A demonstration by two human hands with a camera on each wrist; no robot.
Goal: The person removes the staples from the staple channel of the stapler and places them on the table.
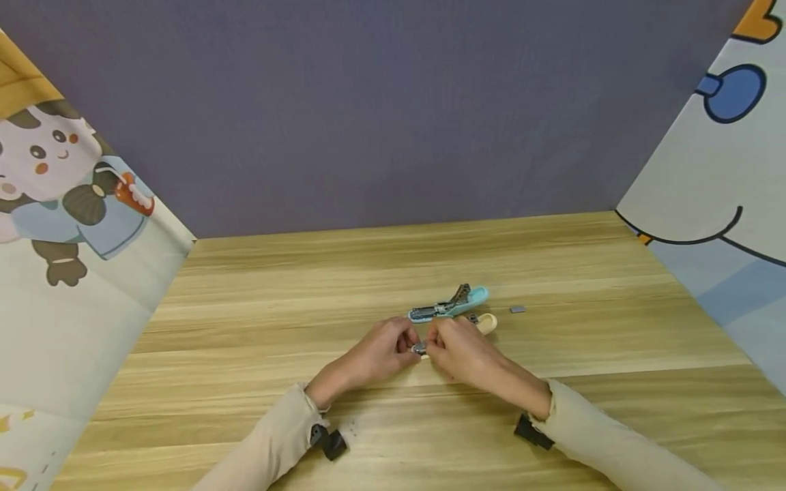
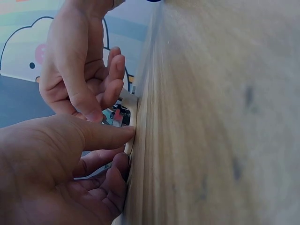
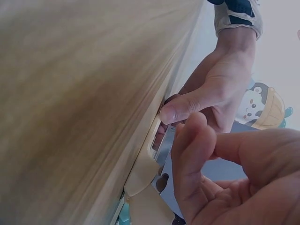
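A cream stapler (image 1: 487,324) lies swung open on the table, its metal staple channel (image 3: 164,144) running between both hands. The left hand (image 1: 383,349) grips the front end of its cream base (image 2: 132,115), thumb along the edge and fingers curled beneath. Close over the channel, the right hand (image 1: 463,351) has thumb and fingertips drawn together at the metal part; the fingers hide the exact spot of contact. A small red piece (image 2: 118,114) shows inside the mechanism. Just behind the hands lies a teal stapler (image 1: 469,300), opened with its metal insides raised.
A small grey strip (image 1: 518,309), resembling a staple stack, lies right of the staplers. The wood-grain table (image 1: 276,293) meets a dark back panel (image 1: 393,123), with cartoon-printed panels on both sides. Black wrist mounts (image 1: 533,432) hang below the sleeves.
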